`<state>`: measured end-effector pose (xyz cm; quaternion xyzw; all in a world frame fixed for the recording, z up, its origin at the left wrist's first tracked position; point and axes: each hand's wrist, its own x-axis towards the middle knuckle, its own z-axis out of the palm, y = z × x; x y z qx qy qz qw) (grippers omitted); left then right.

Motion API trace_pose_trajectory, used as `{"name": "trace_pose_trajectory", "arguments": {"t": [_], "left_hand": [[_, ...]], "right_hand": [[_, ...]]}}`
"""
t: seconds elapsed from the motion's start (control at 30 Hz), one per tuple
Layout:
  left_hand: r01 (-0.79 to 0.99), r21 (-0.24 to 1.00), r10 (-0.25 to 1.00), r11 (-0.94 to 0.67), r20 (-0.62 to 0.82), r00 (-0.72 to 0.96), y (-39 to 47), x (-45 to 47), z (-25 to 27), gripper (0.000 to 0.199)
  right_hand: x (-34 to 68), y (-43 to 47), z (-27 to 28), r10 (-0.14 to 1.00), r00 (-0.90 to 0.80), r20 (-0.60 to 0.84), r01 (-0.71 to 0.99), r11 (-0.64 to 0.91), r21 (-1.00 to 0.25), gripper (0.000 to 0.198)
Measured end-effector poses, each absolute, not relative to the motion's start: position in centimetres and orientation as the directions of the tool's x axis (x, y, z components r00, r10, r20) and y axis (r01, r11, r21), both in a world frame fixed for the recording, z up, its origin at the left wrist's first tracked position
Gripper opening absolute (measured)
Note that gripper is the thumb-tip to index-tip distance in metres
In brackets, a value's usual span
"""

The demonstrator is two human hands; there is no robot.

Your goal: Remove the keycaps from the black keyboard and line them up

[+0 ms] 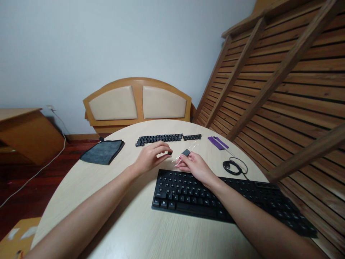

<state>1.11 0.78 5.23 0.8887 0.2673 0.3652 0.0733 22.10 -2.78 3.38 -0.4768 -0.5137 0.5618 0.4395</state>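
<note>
My left hand (153,155) pinches a small black keycap (169,153) between thumb and fingertips, above the table. Just to its right, my right hand (196,164) grips a keycap puller (185,152) with a dark handle and thin wire prongs; some prongs point toward the left hand. Beneath the right wrist lies a black keyboard (188,198), with keycaps gone from its upper rows and others still seated lower down. Behind both hands, removed keycaps (161,138) stand in neat rows on the table, with a shorter group (192,137) at their right end.
A dark grey cloth (104,151) lies at the table's left. On the right are a purple cloth-like item (217,143) and the coiled black cable (232,167). A wooden headboard (138,90) and slatted wooden frame (283,90) stand beyond the round table (129,226).
</note>
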Motion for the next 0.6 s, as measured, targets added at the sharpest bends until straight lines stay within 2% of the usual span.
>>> {"name": "trace_pose_trajectory", "arguments": {"t": [0.1, 0.2, 0.4, 0.6], "left_hand": [[0.591, 0.329, 0.626, -0.736, 0.662, 0.411, 2.6, -0.6, 4.0, 0.019], [0.724, 0.334, 0.705, -0.604, 0.648, 0.289, 4.3, -2.3, 2.4, 0.018], [0.861, 0.265, 0.766, -0.434, 0.611, 0.198, 6.1, -3.7, 0.9, 0.021], [0.896, 0.217, 0.783, -0.388, 0.590, 0.196, 7.5, -4.0, 0.8, 0.020]], "right_hand": [[21.9, -2.7, 3.4, 0.985, -0.141, -0.099, 0.019, -0.097, -0.995, 0.021], [21.8, -2.7, 3.4, 0.983, -0.149, -0.109, 0.018, -0.108, -0.994, 0.019], [21.8, -2.8, 3.8, 0.975, -0.173, -0.140, 0.030, -0.137, -0.990, 0.019], [21.8, -3.0, 3.9, 0.971, -0.193, -0.145, 0.037, -0.140, -0.989, 0.018]]}}
